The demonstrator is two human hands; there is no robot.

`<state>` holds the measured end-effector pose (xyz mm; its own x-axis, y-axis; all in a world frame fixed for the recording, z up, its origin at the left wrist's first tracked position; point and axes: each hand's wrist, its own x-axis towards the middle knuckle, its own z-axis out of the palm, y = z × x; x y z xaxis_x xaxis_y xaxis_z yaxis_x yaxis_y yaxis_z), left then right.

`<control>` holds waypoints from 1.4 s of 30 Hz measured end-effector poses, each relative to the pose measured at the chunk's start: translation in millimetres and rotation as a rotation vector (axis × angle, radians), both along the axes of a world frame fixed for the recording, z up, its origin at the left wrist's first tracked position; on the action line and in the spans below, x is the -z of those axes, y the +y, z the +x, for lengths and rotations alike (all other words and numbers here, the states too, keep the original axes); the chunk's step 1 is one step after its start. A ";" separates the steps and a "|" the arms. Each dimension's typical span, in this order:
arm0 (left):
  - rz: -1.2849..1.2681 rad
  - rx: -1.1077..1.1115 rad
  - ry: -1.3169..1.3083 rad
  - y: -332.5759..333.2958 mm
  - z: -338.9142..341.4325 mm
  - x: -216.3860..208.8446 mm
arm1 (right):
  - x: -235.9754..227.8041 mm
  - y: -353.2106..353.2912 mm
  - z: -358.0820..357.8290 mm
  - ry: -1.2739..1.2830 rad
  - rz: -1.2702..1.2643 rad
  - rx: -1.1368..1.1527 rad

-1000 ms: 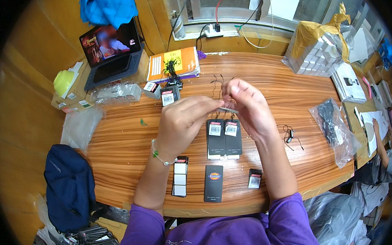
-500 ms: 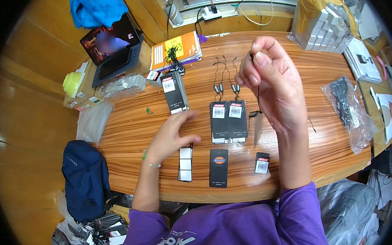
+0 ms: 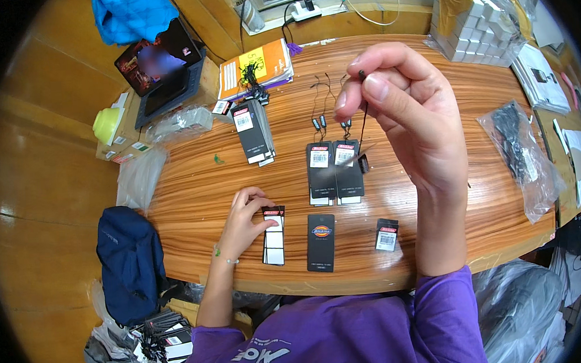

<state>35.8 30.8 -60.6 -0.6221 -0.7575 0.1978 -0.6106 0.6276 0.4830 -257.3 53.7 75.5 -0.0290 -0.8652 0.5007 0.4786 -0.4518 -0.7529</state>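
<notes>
My right hand is raised over the table, thumb and forefinger pinching the end of a thin black tag string. A small black piece hangs on that string, beside a blurred dark shape. My left hand rests at the upper end of a stack of narrow black tags with white panels, its curved forefinger and thumb apart over the top corner. Beyond the raised hand lie two piles of black hang tags with white barcode stickers and black strings. A single black hang tag and a small tag pile lie nearer me.
A taller stack of black tags sits beside orange notebooks holding a bundle of strings. A laptop stands at the far left. Wrapped white boxes and a plastic bag of black strings are on the right.
My left hand has moved down toward me, from near the taller tag stack to the narrow tags. My right hand has shifted slightly left with the string, and the hanging piece swings.
</notes>
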 end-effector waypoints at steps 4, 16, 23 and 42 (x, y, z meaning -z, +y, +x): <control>0.385 -0.115 0.187 0.1 3.0 -12.4 | 2.6 -3.2 -0.3 -0.006 0.013 -0.031; 0.464 0.043 1.015 -44.0 -90.1 -105.7 | 20.6 -19.8 29.5 0.467 0.122 0.213; 0.254 0.020 0.969 -44.6 -100.5 -87.3 | 34.8 -27.1 39.3 0.625 0.094 0.392; 0.153 0.003 0.835 -46.7 -94.9 -91.3 | 37.6 -27.4 48.9 0.726 0.021 0.535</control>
<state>-59.1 -15.9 30.7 -0.3194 -0.8119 0.4887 -0.0142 0.5198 0.8542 -208.5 26.3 37.9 -0.1138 -0.8359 0.5369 -0.3882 -0.4600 -0.7986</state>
